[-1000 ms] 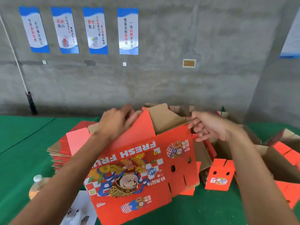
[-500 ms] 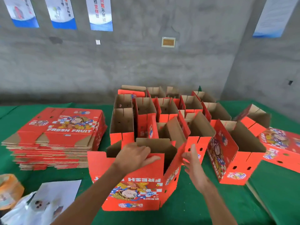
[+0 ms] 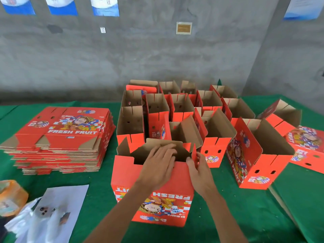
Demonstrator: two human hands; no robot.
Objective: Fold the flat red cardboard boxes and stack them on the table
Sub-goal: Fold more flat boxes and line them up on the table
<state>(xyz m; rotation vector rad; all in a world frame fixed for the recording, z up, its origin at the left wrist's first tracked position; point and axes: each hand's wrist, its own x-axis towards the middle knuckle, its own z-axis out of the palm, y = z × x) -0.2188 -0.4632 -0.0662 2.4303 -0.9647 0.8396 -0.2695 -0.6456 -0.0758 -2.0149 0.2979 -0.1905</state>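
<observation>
Down at the near edge, an orange-capped bottle [image 3: 12, 197] and a crumpled plastic bag [image 3: 45, 214] lying on the green tabletop [image 3: 263, 207]. Just beyond, centre stage: the half-formed red box [image 3: 154, 195], standing upright, print upside down toward the camera, mouth open at the top. Left hand [image 3: 157, 165] laid over the near wall's top edge, fingers [image 3: 166, 149] fairly straight, pressing down into the opening, curled round nothing. Right hand [image 3: 199, 171] at the right corner, thumb and fingers pinching the narrow red side flap [image 3: 194, 153].

To do this well, by the look of it: keep the near wall pinned steady, swing that flap inward square on its crease, press home without buckling the corner. Whether any flap has locked inside, impossible to tell.

Further back, left: the stack of flat boxes [image 3: 61, 137], tall, plenty to go. Right of it, touching rows of folded boxes [image 3: 175, 111] standing open-topped, with one large one [image 3: 254, 151] apart to the right. Behind all, the grey concrete wall [image 3: 157, 55] with blue posters [image 3: 105, 6].
</observation>
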